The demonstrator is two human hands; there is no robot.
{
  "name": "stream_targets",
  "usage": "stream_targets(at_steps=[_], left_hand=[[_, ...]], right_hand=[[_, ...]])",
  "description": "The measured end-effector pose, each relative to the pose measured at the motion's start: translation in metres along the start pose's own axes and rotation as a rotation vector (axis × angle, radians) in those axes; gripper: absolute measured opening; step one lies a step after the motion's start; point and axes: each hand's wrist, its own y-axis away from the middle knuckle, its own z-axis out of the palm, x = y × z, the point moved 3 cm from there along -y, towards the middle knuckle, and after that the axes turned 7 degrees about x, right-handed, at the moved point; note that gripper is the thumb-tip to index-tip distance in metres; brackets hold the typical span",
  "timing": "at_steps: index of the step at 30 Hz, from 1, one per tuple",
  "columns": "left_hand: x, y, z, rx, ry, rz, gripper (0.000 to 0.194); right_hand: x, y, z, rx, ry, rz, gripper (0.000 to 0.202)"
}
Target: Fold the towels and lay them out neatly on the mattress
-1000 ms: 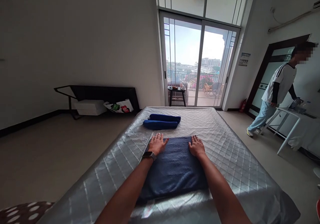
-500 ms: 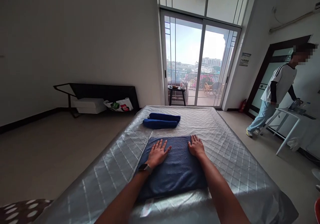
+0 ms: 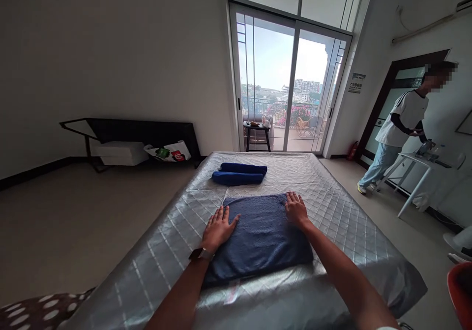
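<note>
A dark blue towel point(image 3: 263, 236) lies spread in a rough rectangle on the silver quilted cover point(image 3: 162, 251) of a bed or table. My left hand point(image 3: 218, 227) rests flat on the towel's left edge, its fingers stretched forward and thumb apart. At the towel's far right corner, my right hand point(image 3: 296, 208) lies flat with fingers extended. Neither hand grips anything. Beyond the towel, two rolled or folded blue towels point(image 3: 239, 178) lie side by side across the cover. A watch sits on my left wrist.
To the right, a person point(image 3: 401, 113) leans by a small white table point(image 3: 424, 161) with bottles on it. A low black bench point(image 3: 147, 133) stands along the left wall. Sliding glass doors point(image 3: 291, 84) are behind the bed. A red object point(image 3: 459, 290) sits at the right edge.
My left hand has slid left to the towel's edge, and my right hand slightly right and forward. The towel's near-side wrinkles look a little different. The person has brought their hands together.
</note>
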Motion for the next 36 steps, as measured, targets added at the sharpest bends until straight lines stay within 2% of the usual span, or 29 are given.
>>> stream_targets(at_steps=[7, 11, 13, 15, 17, 21, 23, 24, 26, 28, 30, 34, 36], left_hand=[[-0.004, -0.002, 0.007, 0.074, 0.016, 0.020, 0.082], [-0.005, 0.001, -0.007, 0.099, -0.034, 0.009, 0.082], [0.008, 0.005, -0.018, 0.169, -0.049, 0.018, 0.082], [0.038, 0.011, -0.026, 0.251, -0.016, 0.105, 0.081], [0.085, 0.018, -0.026, 0.290, 0.054, 0.264, 0.077], [0.180, 0.029, -0.003, 0.169, 0.129, 0.531, 0.067], [0.205, 0.029, 0.009, 0.117, 0.135, 0.563, 0.063], [0.209, 0.029, 0.014, 0.105, 0.134, 0.560, 0.063], [0.203, 0.030, 0.019, 0.100, 0.128, 0.542, 0.064], [0.180, 0.032, 0.019, 0.097, 0.119, 0.506, 0.065], [0.144, 0.035, 0.016, 0.088, 0.101, 0.427, 0.068], [0.056, 0.047, 0.007, 0.043, 0.033, 0.183, 0.079], [0.021, 0.053, 0.005, 0.046, 0.003, 0.094, 0.083]], right_hand=[[0.004, 0.044, 0.008, -0.127, -0.041, 0.008, 0.061], [0.001, 0.050, 0.011, -0.134, -0.047, 0.013, 0.064], [-0.001, 0.050, 0.011, -0.137, -0.055, 0.015, 0.064], [-0.002, 0.049, 0.011, -0.146, -0.063, 0.021, 0.064], [-0.002, 0.049, 0.010, -0.150, -0.065, 0.027, 0.064], [0.000, 0.051, 0.010, -0.163, -0.062, 0.015, 0.063], [0.001, 0.052, 0.011, -0.180, -0.062, 0.002, 0.063], [0.002, 0.052, 0.012, -0.182, -0.063, -0.005, 0.063], [0.002, 0.051, 0.013, -0.175, -0.062, -0.011, 0.062], [0.000, 0.050, 0.012, -0.157, -0.057, 0.001, 0.062], [-0.001, 0.049, 0.011, -0.145, -0.055, 0.019, 0.063], [-0.003, 0.050, 0.009, -0.145, -0.059, 0.030, 0.064], [-0.003, 0.049, 0.008, -0.149, -0.055, 0.035, 0.064]])
